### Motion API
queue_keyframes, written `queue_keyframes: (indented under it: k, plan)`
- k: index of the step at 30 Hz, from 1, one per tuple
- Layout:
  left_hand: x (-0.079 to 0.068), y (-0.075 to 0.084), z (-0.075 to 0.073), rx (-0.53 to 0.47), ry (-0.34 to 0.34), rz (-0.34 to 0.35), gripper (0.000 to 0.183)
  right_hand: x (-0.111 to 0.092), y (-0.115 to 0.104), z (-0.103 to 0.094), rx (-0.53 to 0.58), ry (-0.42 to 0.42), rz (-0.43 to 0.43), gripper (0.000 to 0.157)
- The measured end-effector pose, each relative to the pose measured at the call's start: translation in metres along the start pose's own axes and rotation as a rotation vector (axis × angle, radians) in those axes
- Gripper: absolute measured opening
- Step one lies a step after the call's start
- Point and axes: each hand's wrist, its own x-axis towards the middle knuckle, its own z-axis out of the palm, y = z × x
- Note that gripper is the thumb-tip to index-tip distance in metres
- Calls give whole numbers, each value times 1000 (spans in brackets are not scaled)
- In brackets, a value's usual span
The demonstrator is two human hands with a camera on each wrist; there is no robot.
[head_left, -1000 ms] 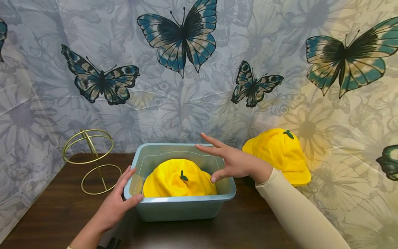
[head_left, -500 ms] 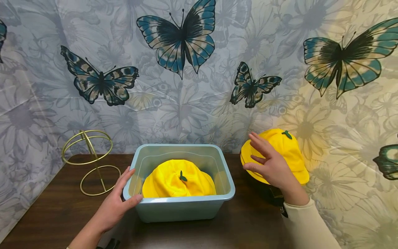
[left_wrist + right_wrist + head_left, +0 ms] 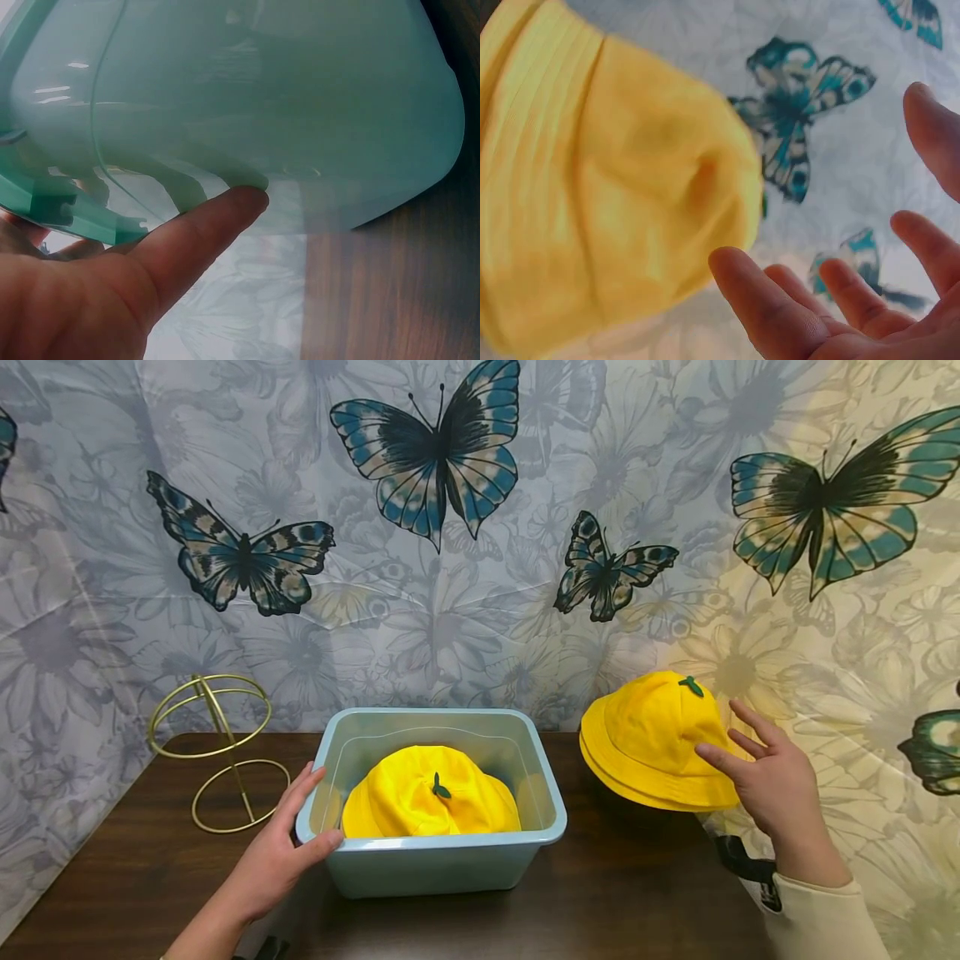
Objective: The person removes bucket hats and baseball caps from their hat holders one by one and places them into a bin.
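My left hand (image 3: pixel 273 847) rests on the front left corner of a light blue plastic bin (image 3: pixel 427 864). Its thumb (image 3: pixel 210 240) lies straight along the bin's outer wall in the left wrist view, and its fingers reach over the left rim. Inside the bin sits a yellow bucket hat (image 3: pixel 408 789) with a green leaf on its crown. A second yellow bucket hat (image 3: pixel 645 739), also with a green leaf, is to the right of the bin, brim down. My right hand (image 3: pixel 783 789) is at that hat's right side, fingers spread and holding nothing; its thumb overlaps the crown in the head view.
A gold wire stand (image 3: pixel 225 739) with round rings stands on the dark wooden table (image 3: pixel 127 852), left of the bin. Behind the table hangs a butterfly-print cloth (image 3: pixel 450 602). The cloth also runs along the table's right side.
My right hand has moved right, from above the bin, across the front of the second hat, to its far right side. My left hand, the bin and both hats stay in place.
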Motion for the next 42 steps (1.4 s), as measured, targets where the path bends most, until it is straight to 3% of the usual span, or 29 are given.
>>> queue_keyframes:
  k: [10,23,32,42]
  plan:
    - [-1,0,0,-8,-3,6,80,24,30,-3,-71,0,22,79]
    - [0,-1,0,-38,-10,12,80,43,35,0,-2,-46,23,69]
    - [0,0,0,-41,-8,16,80,52,42,7,-122,-30,-22,55]
    - [0,-1,1,-25,-5,7,81,56,40,10,-280,50,-58,44]
